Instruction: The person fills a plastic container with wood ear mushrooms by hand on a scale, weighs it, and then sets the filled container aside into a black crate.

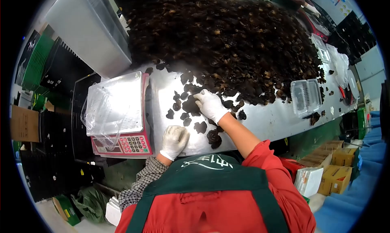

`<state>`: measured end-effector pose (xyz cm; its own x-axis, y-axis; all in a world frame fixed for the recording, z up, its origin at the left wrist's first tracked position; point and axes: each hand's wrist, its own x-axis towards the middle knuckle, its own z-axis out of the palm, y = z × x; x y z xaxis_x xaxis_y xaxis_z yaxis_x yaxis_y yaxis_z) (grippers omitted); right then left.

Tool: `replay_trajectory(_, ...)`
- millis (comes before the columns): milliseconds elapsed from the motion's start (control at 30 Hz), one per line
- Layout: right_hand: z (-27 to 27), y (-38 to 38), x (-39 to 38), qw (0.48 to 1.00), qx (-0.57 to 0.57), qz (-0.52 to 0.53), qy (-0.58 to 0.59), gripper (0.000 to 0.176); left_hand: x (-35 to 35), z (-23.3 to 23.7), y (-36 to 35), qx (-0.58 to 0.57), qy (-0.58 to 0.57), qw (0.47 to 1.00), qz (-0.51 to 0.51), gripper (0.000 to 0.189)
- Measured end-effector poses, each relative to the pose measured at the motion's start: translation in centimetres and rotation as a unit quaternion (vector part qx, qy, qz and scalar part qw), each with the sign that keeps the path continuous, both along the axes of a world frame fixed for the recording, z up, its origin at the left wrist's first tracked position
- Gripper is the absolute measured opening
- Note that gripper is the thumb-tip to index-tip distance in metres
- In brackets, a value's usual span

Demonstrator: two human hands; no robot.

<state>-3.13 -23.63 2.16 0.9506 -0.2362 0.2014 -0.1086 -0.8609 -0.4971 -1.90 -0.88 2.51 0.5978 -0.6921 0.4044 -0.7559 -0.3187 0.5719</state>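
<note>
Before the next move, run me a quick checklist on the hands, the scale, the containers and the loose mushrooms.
1. Both hands gloved: ok, white gloves on left hand and right hand.
2. Right hand's grip: cannot tell; its fingertips are at a dark mushroom piece, but a firm hold isn't clear.
3. Left hand free: cannot tell; its fingers are curled, hiding the palm.
4. Scale unobstructed: not ok, a clear plastic container lies over its left side and front edge.
5. Clear clamshell open: ok, beside the mushroom pile.
6. Loose pieces near the hands: ok, several lie on the metal table.
</note>
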Motion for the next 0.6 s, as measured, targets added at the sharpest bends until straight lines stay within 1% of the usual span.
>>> replay_trajectory(67,-1.0,-0.1,0.7,1.000,0.012,-0.010,0.023,0.017,-0.3,-0.9,0.8,0.010,0.010,1.000,0.016,0.013)
replay_trajectory(167,0.6,-0.2,1.2,0.994,0.030,-0.020,0.102,0.016,-0.7,-1.7,1.1,0.011,0.050,0.998,0.025,0.015)
replay_trajectory(200,0.7,-0.4,1.4,0.991,0.063,-0.016,0.121,0.013,-0.7,-1.3,0.9,0.005,0.052,0.998,0.031,0.015)
replay_trajectory(300,1.5,-1.1,0.6,0.982,0.175,-0.002,0.065,0.012,1.1,-0.7,-0.8,-0.054,0.027,0.997,0.051,0.015)
replay_trajectory(333,2.4,-1.1,-0.1,0.976,0.213,-0.032,0.035,0.011,1.6,0.4,-1.7,-0.062,0.055,0.994,0.072,0.015)
replay_trajectory(367,3.1,-1.4,-1.2,0.967,0.248,-0.049,0.004,0.010,2.6,0.6,-2.5,-0.070,0.036,0.993,0.089,0.015)
replay_trajectory(433,4.2,-2.7,-4.1,0.968,0.238,-0.044,-0.066,0.010,3.9,2.5,-4.6,-0.077,0.113,0.985,0.104,0.012)
replay_trajectory(500,5.6,-3.3,-8.0,0.947,0.288,-0.112,-0.088,0.012,5.8,3.2,-7.2,-0.048,0.189,0.976,0.102,0.019)
replay_trajectory(567,6.8,-4.5,-12.3,0.914,0.365,-0.173,-0.039,0.013,7.3,1.8,-9.4,0.026,0.114,0.988,0.096,0.029)
replay_trajectory(600,6.6,-5.0,-14.6,0.923,0.331,-0.193,-0.041,0.014,8.0,0.9,-10.1,0.084,0.115,0.986,0.087,0.033)
